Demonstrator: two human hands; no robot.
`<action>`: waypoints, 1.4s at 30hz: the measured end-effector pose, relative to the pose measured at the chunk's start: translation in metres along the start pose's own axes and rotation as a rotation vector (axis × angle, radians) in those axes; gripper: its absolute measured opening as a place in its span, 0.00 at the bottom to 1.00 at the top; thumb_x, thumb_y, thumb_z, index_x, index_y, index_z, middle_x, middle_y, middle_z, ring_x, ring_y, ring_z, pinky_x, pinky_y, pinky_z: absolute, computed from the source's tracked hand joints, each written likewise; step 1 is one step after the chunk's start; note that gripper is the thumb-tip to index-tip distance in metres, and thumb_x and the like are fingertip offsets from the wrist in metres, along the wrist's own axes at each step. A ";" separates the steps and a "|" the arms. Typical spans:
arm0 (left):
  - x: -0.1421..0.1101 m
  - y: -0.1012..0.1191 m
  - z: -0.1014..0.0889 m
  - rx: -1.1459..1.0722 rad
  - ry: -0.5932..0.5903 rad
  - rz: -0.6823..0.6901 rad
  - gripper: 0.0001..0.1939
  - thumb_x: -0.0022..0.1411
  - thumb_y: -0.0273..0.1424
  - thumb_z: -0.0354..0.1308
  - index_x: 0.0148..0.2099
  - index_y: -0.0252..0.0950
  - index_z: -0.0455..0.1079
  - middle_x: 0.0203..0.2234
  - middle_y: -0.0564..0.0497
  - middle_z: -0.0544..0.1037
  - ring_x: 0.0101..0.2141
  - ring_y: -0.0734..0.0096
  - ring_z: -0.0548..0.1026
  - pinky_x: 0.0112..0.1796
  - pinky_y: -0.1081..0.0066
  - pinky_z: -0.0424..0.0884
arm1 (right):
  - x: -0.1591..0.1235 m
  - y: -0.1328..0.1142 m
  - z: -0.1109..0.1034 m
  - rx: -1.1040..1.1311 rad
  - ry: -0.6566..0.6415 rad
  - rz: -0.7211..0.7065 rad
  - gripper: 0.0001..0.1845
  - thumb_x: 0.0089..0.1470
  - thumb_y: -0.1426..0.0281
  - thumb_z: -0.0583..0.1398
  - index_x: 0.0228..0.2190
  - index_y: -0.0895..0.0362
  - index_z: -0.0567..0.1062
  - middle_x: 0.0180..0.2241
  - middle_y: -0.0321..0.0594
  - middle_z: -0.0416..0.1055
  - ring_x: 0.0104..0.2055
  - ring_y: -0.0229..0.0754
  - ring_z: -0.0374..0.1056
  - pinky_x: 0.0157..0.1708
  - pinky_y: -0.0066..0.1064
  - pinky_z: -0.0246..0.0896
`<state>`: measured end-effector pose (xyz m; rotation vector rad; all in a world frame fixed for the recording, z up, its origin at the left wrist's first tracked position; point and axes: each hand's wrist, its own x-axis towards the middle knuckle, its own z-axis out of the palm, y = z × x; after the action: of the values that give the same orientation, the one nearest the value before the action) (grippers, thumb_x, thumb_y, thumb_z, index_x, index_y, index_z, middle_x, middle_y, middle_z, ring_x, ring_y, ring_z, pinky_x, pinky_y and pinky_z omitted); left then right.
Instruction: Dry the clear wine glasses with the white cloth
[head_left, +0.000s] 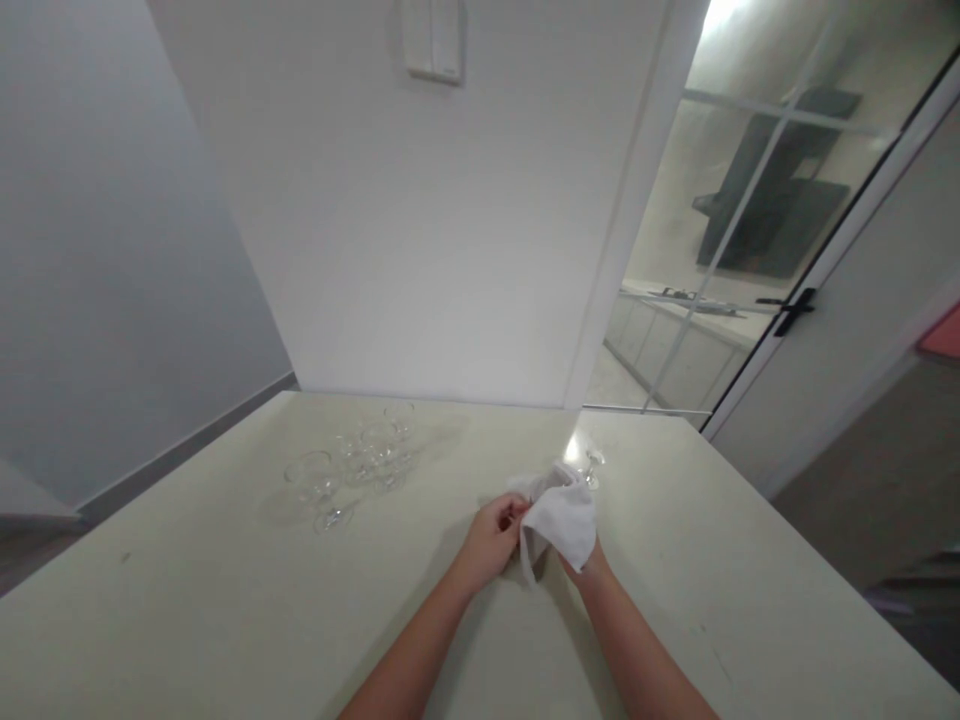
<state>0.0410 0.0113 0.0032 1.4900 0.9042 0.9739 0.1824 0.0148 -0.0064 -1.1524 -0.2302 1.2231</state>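
A crumpled white cloth (562,520) is held up just above the pale table, in front of me. My right hand (586,562) is under and behind it, closed on it, with most of the fingers covered. Curled at the cloth's left edge is my left hand (491,535), thumb and fingers pinched together; what lies between them is hidden. Right behind the cloth, a small clear stemmed glass (592,467) is on the table, partly lost in a bright reflection.
Several clear stemmed glasses (311,475) form a group on the table's (187,590) left half, their outlines faint. A white wall panel (427,250) borders the far edge. To the right is a glazed door (712,230) with a black handle (795,310).
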 end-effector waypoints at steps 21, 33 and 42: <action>0.006 -0.015 -0.020 0.121 -0.051 -0.087 0.12 0.51 0.39 0.58 0.26 0.35 0.66 0.17 0.56 0.67 0.18 0.76 0.61 0.22 0.75 0.57 | 0.023 0.013 -0.016 -0.139 -0.312 -0.073 0.07 0.39 0.69 0.68 0.24 0.53 0.76 0.28 0.44 0.76 0.40 0.53 0.73 0.48 0.48 0.66; 0.006 -0.004 -0.020 0.382 -0.008 0.094 0.07 0.53 0.34 0.58 0.34 0.37 0.71 0.22 0.53 0.73 0.25 0.71 0.70 0.29 0.74 0.63 | 0.010 -0.013 -0.001 -0.346 -0.176 -0.089 0.15 0.61 0.61 0.56 0.46 0.55 0.72 0.48 0.45 0.69 0.46 0.42 0.68 0.45 0.39 0.68; 0.008 -0.007 -0.042 0.457 0.045 0.194 0.15 0.52 0.31 0.58 0.44 0.36 0.72 0.29 0.52 0.75 0.29 0.71 0.71 0.33 0.72 0.66 | 0.014 -0.009 0.003 -0.511 -0.218 -0.264 0.14 0.55 0.58 0.60 0.32 0.56 0.76 0.34 0.49 0.75 0.38 0.48 0.73 0.40 0.43 0.72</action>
<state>0.0052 0.0346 -0.0002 1.9766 1.0787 0.9844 0.1913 0.0288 -0.0043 -1.3679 -0.8719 1.0801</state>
